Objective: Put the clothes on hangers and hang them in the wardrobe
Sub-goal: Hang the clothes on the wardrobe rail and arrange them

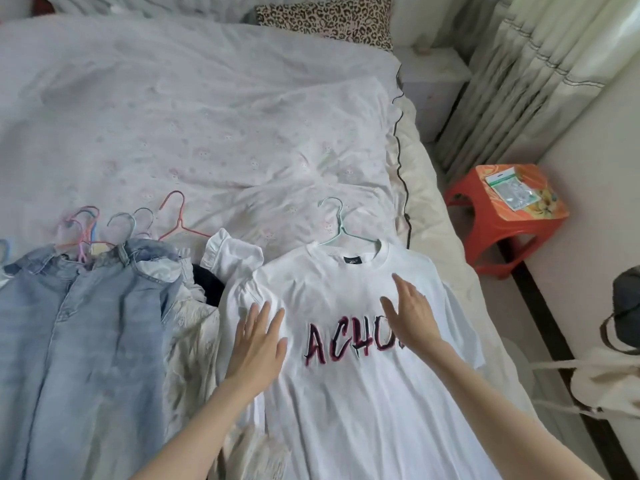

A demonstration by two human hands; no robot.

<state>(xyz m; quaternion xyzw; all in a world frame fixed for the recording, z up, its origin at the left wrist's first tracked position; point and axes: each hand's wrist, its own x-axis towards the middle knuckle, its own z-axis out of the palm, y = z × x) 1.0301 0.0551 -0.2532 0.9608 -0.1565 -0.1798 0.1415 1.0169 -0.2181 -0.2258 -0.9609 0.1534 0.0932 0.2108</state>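
Note:
A white T-shirt (349,393) with dark red lettering lies flat on the bed, front up. A pale green hanger (337,230) sits inside its neck, hook pointing away from me. My left hand (258,341) rests flat on the shirt's left chest, fingers spread. My right hand (412,315) lies flat over the right end of the lettering, holding nothing. To the left lies a pair of light blue jeans (79,341), and above its waistband is a bunch of several pink, blue and grey hangers (121,226). The wardrobe is out of view.
A white ruffled garment (235,252) and a dark piece of cloth (207,289) lie between jeans and shirt. The bed's pale quilt (190,116) stretches behind. A red stool (505,216) stands on the floor at right, near a curtain (536,64) and a bag (627,313).

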